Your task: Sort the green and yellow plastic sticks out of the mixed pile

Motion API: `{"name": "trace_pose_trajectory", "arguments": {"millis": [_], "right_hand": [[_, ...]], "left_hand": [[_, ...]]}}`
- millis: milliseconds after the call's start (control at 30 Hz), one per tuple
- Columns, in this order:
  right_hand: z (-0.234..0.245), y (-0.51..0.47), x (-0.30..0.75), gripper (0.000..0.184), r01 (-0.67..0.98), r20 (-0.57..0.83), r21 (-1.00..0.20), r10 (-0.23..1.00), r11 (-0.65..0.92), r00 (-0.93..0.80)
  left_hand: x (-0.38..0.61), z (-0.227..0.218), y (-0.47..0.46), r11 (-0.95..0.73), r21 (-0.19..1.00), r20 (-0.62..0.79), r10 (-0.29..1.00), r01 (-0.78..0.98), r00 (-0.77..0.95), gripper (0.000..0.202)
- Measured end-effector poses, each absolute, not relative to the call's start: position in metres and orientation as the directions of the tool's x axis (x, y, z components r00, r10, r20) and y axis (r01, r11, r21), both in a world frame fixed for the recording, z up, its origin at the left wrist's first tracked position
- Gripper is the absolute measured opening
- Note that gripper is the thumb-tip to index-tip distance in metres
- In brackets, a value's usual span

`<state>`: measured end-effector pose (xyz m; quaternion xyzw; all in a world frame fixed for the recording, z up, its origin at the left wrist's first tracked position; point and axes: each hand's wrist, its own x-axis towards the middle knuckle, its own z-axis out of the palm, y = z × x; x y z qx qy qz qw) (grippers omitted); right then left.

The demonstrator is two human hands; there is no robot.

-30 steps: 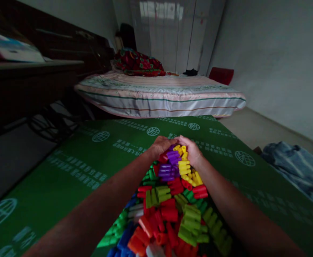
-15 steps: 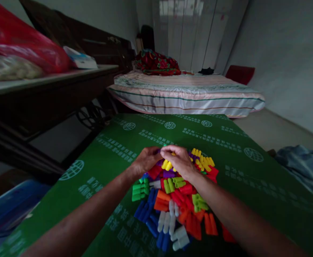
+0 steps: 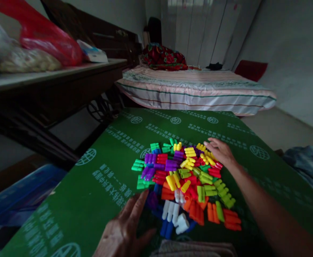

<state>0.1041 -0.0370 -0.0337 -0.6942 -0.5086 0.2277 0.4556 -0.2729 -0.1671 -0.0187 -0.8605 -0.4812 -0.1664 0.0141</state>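
A loose pile of plastic bullet-shaped building blocks, many joined in twos and threes, lies on the green board (image 3: 113,142). My left hand (image 3: 124,228) rests low at the pile's near left side, fingers stretched out and holding nothing. Its fingertips are close to a dark purple block (image 3: 152,200) and blue blocks (image 3: 166,228). At the far right of the pile is my right hand (image 3: 220,151), fingers extended and apart beside the yellow blocks (image 3: 208,159). White blocks (image 3: 170,210), orange blocks (image 3: 196,212) and lime green blocks (image 3: 226,194) spread across the near part.
Beyond the board stands a bed (image 3: 196,89) with a striped sheet and a red floral blanket (image 3: 164,57). On the left, a table (image 3: 92,71) carries a red plastic bag (image 3: 49,43) and a small box (image 3: 93,53). Blue cloth (image 3: 306,167) lies at right.
My hands were together over the far side of the pile and have parted. The left came back toward me, the right moved out to the right. More blocks are uncovered.
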Motion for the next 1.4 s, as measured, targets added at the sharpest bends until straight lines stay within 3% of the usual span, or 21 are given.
{"name": "trace_pose_trajectory", "arguments": {"millis": [67,167,367,533,667,767,900,1067,1133,1233,1400], "right_hand": [[-0.051,-0.029,0.114,0.046,0.419,0.041,-0.898,0.923,-0.134,0.383],[-0.062,-0.027,0.101,0.047,0.41,0.013,-0.905,0.957,-0.113,0.291],[-0.041,-0.035,0.066,0.046,0.499,0.0,-0.863,0.989,-0.076,0.15],[-0.022,-0.052,0.04,0.033,0.539,-0.028,-0.841,0.999,-0.032,0.015],[-0.019,-0.072,0.016,0.027,0.433,-0.068,-0.901,0.996,-0.034,-0.063],[-0.018,-0.086,0.004,0.029,0.438,-0.02,-0.899,0.998,0.007,-0.057],[-0.012,-0.099,-0.009,0.034,0.495,0.071,-0.867,0.997,0.05,0.022],[0.0,-0.121,-0.038,0.053,0.515,0.039,-0.856,0.999,0.044,-0.021],[0.004,-0.137,-0.039,0.054,0.561,0.11,-0.815,0.99,0.143,-0.093],[-0.002,-0.171,-0.007,0.059,0.708,0.298,-0.64,0.946,0.299,-0.129],[-0.051,-0.236,0.081,0.098,0.913,0.368,-0.327,0.923,0.244,-0.115]], "left_hand": [[-0.26,-0.024,-0.176,-0.535,0.157,0.232,0.837,0.83,0.496,0.087],[-0.23,-0.026,-0.173,-0.546,0.161,0.18,0.835,0.822,0.52,0.094],[-0.181,-0.023,-0.146,-0.438,0.161,0.067,0.899,0.884,0.433,0.067],[-0.161,-0.011,-0.12,-0.291,0.369,-0.063,0.94,0.883,0.336,0.063],[-0.151,-0.005,-0.095,-0.19,0.616,-0.032,0.964,0.765,0.265,0.051],[-0.146,-0.005,-0.075,-0.231,0.711,0.009,0.948,0.664,0.319,0.05],[-0.15,0.0,-0.05,-0.32,0.69,0.015,0.903,0.65,0.429,0.049],[-0.161,0.027,-0.023,-0.438,0.615,-0.036,0.815,0.656,0.578,0.057],[-0.166,0.039,-0.011,-0.472,0.588,-0.05,0.789,0.656,0.613,0.06],[-0.175,0.052,0.014,-0.5,0.561,-0.032,0.783,0.66,0.621,0.052],[-0.21,0.037,0.062,-0.466,0.524,0.01,0.84,0.713,0.542,0.064]]}}
